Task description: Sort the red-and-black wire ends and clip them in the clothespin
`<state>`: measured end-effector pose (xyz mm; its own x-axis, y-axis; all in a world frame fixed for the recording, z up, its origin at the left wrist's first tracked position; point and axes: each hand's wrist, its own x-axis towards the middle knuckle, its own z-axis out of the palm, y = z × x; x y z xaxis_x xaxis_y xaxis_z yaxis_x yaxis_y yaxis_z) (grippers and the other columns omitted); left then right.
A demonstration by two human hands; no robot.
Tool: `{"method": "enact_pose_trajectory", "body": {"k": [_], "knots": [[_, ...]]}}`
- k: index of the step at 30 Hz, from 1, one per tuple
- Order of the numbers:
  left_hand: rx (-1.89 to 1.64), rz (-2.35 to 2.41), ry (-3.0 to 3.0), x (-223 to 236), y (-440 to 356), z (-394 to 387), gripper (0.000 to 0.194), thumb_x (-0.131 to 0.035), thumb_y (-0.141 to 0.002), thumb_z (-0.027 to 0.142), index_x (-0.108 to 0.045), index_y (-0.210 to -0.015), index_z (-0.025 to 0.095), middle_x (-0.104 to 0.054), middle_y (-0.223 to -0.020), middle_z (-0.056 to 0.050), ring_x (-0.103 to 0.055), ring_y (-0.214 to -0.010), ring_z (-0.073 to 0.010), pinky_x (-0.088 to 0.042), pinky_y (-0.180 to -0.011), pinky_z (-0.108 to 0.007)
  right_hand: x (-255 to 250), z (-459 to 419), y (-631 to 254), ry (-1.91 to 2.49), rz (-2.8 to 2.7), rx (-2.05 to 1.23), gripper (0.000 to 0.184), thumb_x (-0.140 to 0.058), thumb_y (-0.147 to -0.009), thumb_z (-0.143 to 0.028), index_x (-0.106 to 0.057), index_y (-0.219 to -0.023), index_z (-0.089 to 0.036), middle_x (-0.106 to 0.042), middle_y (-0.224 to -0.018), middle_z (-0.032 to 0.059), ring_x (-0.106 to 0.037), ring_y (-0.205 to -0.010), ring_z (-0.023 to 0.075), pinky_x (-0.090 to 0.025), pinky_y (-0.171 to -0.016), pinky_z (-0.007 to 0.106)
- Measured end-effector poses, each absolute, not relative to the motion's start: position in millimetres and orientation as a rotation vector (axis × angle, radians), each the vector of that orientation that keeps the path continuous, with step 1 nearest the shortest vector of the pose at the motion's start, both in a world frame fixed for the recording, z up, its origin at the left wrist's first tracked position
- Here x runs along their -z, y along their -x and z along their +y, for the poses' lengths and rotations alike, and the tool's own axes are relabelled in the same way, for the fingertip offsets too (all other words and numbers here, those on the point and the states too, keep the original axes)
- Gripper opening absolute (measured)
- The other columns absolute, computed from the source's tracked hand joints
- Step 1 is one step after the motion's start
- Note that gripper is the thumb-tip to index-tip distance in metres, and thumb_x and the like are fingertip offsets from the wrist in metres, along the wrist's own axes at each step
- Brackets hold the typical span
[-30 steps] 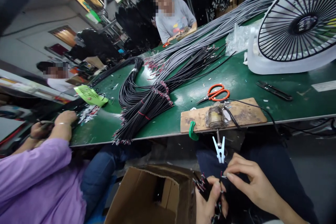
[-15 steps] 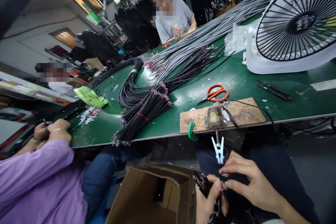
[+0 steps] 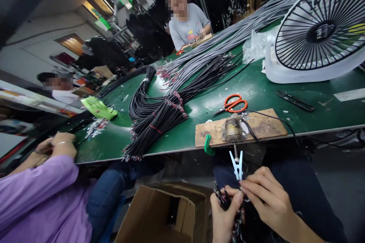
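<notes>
My left hand [image 3: 224, 212] is wrapped round a bundle of short black cables [image 3: 221, 196] whose ends show red and bare-metal wires. With fingertips pressed together, my right hand [image 3: 269, 199] pinches a wire end just by the left thumb; the fingers hide most of it. Directly above the fingertips is a light-blue clothespin-like clip [image 3: 237, 165], mounted on the shaft of a small motor [image 3: 233, 131]. That motor sits on a wooden board [image 3: 269, 121] at the table edge, beside a green clamp [image 3: 208, 145].
Orange-handled scissors [image 3: 235, 103], black thread snips [image 3: 295, 100] and a white fan [image 3: 316, 72] stand on the green table [image 3: 196, 136]. Black cables [image 3: 154, 110] and grey cables [image 3: 211, 47] lie across it. An open cardboard box [image 3: 148, 212] is at lower left. A purple-sleeved co-worker [image 3: 42, 186] sits left; others sit farther back.
My right hand has moved up and left, its fingers closing together on the wire end. Both hands are now nearer the clip, and the view has shifted slightly.
</notes>
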<state>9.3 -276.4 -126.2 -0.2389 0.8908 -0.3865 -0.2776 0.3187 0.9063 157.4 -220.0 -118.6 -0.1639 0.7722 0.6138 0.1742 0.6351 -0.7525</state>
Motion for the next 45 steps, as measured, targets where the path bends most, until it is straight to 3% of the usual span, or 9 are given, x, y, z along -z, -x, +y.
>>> {"method": "enact_pose_trajectory", "body": {"k": [5,9,12,18,25,28,30,37,45], "knots": [[-1.167,1.314,-0.729,126,3,-273,0.034,-0.085,-0.071,0.044,-0.072,-0.068,0.013,-0.061,-0.066,0.0,-0.051,-0.04,-0.006,-0.04,-0.035,-0.017,113,-212,-163,0.74,-1.66,-1.078,0.015,-0.063,-0.093,-0.012,-0.07,-0.081,-0.019,-0.068,-0.074,0.004,-0.057,-0.075,0.0195,-0.045,-0.072,0.035],[-1.145,1.077,-0.739,126,5,-262,0.039,-0.084,-0.07,0.051,-0.074,-0.071,0.014,-0.06,-0.064,0.001,-0.047,-0.031,-0.0037,-0.035,-0.029,-0.015,119,-207,-156,0.632,-1.349,-1.514,0.03,-0.067,-0.091,-0.041,-0.07,-0.071,-0.02,-0.063,-0.064,0.002,-0.054,-0.07,0.0182,-0.044,-0.068,0.032],[-1.152,1.071,-0.822,122,4,-255,0.034,-0.085,-0.07,0.047,-0.075,-0.067,0.014,-0.059,-0.061,0.0,-0.049,-0.037,-0.0054,-0.038,-0.035,-0.016,122,-206,-152,0.583,-1.184,-1.677,0.029,-0.069,-0.089,-0.045,-0.074,-0.074,-0.02,-0.06,-0.066,0.0017,-0.054,-0.069,0.0169,-0.043,-0.067,0.03],[-1.174,1.304,-1.115,99,5,-248,0.027,-0.084,-0.072,0.042,-0.08,-0.063,0.017,-0.06,-0.055,-0.001,-0.052,-0.051,-0.0103,-0.039,-0.052,-0.021,122,-201,-157,0.572,-1.093,-1.881,0.02,-0.084,-0.075,-0.038,-0.078,-0.072,-0.019,-0.059,-0.073,0.0018,-0.054,-0.072,0.0161,-0.04,-0.066,0.028],[-1.351,1.319,-1.363,78,5,-246,0.013,-0.083,-0.074,0.034,-0.082,-0.069,0.022,-0.076,-0.061,-0.005,-0.066,-0.057,-0.0159,-0.049,-0.059,-0.022,111,-174,-138,0.682,-0.839,-1.983,0.05,-0.062,-0.087,-0.063,-0.077,-0.084,-0.015,-0.061,-0.069,0.0028,-0.05,-0.069,0.0157,-0.04,-0.066,0.028],[-1.422,1.299,-1.371,78,5,-243,0.009,-0.084,-0.074,0.032,-0.082,-0.07,0.024,-0.076,-0.061,-0.003,-0.066,-0.055,-0.0152,-0.049,-0.057,-0.022,100,-166,-132,0.596,-0.746,-2.081,0.052,-0.067,-0.082,-0.065,-0.078,-0.094,-0.015,-0.067,-0.079,0.006,-0.057,-0.075,0.0163,-0.043,-0.068,0.026],[-1.387,1.298,-1.358,77,6,-239,0.008,-0.084,-0.074,0.031,-0.083,-0.071,0.024,-0.076,-0.062,-0.004,-0.066,-0.056,-0.0155,-0.049,-0.058,-0.022,96,-163,-130,0.582,-0.704,-2.087,0.048,-0.072,-0.079,-0.061,-0.079,-0.087,-0.014,-0.068,-0.078,0.006,-0.058,-0.072,0.0151,-0.044,-0.066,0.025],[-1.219,1.33,-1.239,73,7,-230,0.016,-0.081,-0.076,0.032,-0.081,-0.065,0.02,-0.066,-0.057,-0.002,-0.06,-0.055,-0.0159,-0.046,-0.059,-0.026,97,-161,-126,0.572,-0.66,-2.053,0.046,-0.077,-0.077,-0.056,-0.074,-0.068,-0.011,-0.059,-0.064,0.0013,-0.047,-0.057,0.0094,-0.038,-0.054,0.021],[-1.211,1.357,-1.239,77,6,-236,0.024,-0.079,-0.077,0.041,-0.082,-0.069,0.02,-0.065,-0.058,-0.003,-0.058,-0.056,-0.0166,-0.047,-0.059,-0.028,110,-164,-130,0.534,-0.622,-2.186,0.058,-0.063,-0.082,-0.069,-0.078,-0.08,-0.012,-0.067,-0.07,0.0064,-0.057,-0.066,0.016,-0.044,-0.062,0.027]]}}
